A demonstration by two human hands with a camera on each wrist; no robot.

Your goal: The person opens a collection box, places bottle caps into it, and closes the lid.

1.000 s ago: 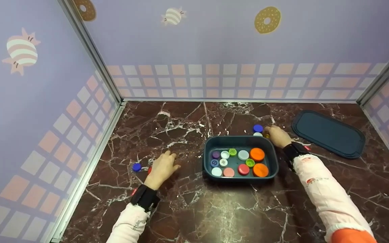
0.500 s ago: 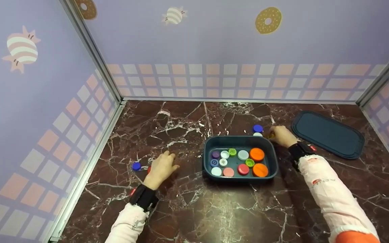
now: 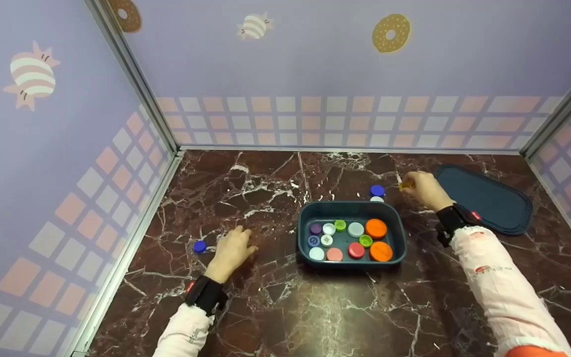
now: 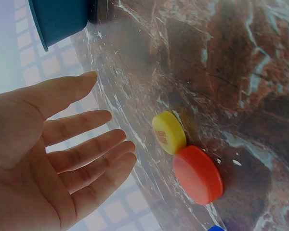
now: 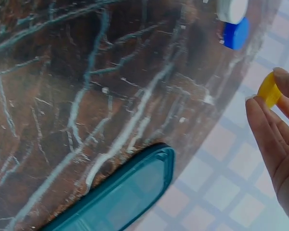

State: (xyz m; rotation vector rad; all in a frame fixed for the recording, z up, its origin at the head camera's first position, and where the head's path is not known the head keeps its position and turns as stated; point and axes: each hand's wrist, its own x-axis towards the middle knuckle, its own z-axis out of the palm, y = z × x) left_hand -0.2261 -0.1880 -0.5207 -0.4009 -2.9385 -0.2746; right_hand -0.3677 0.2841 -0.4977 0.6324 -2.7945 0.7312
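Observation:
Between thumb and fingertips my right hand [image 3: 427, 190] pinches a yellow bottle cap [image 5: 269, 90], held above the tabletop behind the box. A blue cap [image 3: 377, 191] and a white cap [image 5: 232, 10] lie just left of that hand. My left hand [image 3: 231, 252] hovers over the table with its fingers relaxed and nothing in them. Below it, the left wrist view shows a yellow cap [image 4: 169, 132] touching a red cap [image 4: 198, 174]. Another blue cap [image 3: 199, 246] lies to its left. The dark teal box [image 3: 352, 265] between my hands holds several caps, among them orange ones [image 3: 376, 228].
A dark teal lid [image 3: 488, 201] lies flat at the right, partly behind my right wrist. Patterned panels [image 3: 345, 121] close off the back and both sides of the marbled table [image 3: 275, 317].
My right hand has taken hold of the yellow cap beside the box, lifted it and drawn it back and to the right. My left hand has barely shifted.

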